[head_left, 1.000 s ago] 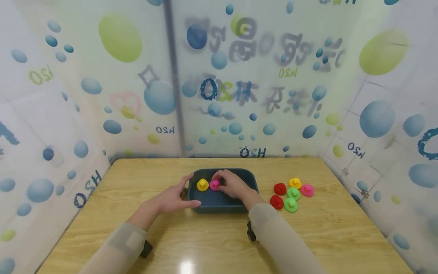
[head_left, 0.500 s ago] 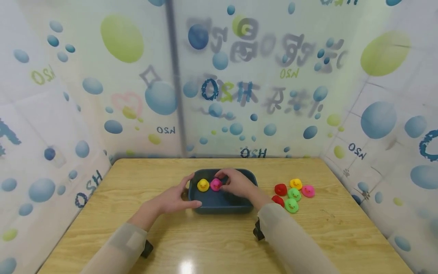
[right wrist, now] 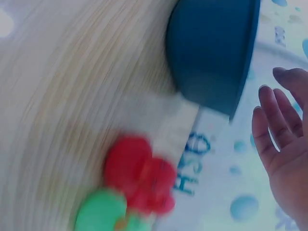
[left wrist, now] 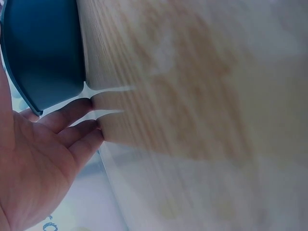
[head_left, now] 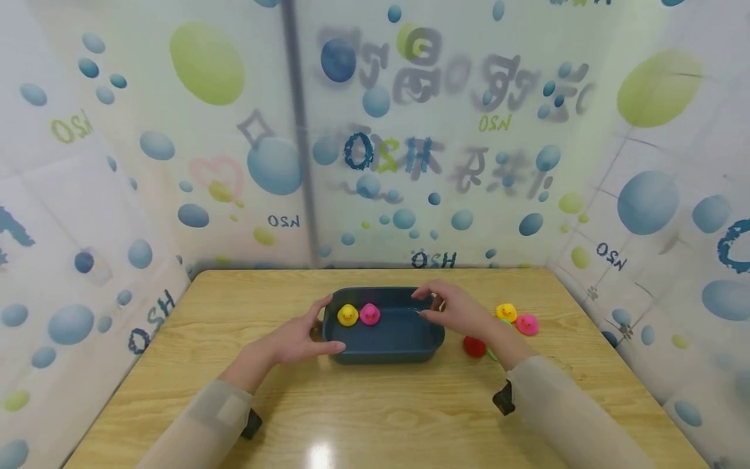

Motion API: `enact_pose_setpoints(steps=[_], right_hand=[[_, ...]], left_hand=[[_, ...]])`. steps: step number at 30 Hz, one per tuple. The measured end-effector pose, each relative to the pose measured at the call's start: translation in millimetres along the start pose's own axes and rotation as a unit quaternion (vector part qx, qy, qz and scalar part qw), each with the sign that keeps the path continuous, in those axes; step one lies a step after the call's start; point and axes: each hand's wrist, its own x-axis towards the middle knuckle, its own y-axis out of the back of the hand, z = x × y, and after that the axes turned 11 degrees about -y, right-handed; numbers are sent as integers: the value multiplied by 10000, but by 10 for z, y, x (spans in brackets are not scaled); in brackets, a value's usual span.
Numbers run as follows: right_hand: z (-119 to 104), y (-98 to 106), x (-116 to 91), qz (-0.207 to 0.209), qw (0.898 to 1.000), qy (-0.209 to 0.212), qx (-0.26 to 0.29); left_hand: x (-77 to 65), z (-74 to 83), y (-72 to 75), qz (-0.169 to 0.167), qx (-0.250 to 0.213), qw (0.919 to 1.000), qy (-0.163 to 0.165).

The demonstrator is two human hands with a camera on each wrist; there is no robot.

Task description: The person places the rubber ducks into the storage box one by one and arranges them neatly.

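Note:
A dark blue rectangular tub (head_left: 383, 357) stands mid-table. Inside it, towards the left, a yellow toy duck (head_left: 347, 315) and a pink toy duck (head_left: 370, 314) sit side by side. My left hand (head_left: 295, 339) rests at the tub's left end, thumb stretched over the front left corner. In the left wrist view its relaxed fingers (left wrist: 67, 115) lie along the tub's outside. Over the tub's right end is my right hand (head_left: 459, 312), which holds nothing. The right wrist view shows its fingers (right wrist: 273, 113) loosely extended, apart from the tub (right wrist: 211, 53).
Right of the tub, more toy ducks lie on the wooden table (head_left: 328, 417): a yellow one (head_left: 506, 312), a pink one (head_left: 527, 324), a red one (head_left: 474, 346) and green ones, partly hidden by my right arm. Patterned curtains (head_left: 375, 215) surround the table's back and sides.
My right hand has let go of the pink duck, which stays in the tub beside the yellow one, and has moved right towards the tub's right rim. The left hand keeps its place.

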Motion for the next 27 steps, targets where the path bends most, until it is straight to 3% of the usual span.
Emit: enact_pose_setpoints(steps=[15,20,27], right_hand=[[957,718,-789,1036,9907,-743,-483],[1234,831,-873,960,9866,-1179,-599],[1512,825,-886,547,9824,-1680,-599]], left_hand=[[23,-26,-5,0,119,9999,70],[24,-39,5,-4,106,9999,51],[20,-28,3,-21,60,10000,44]])
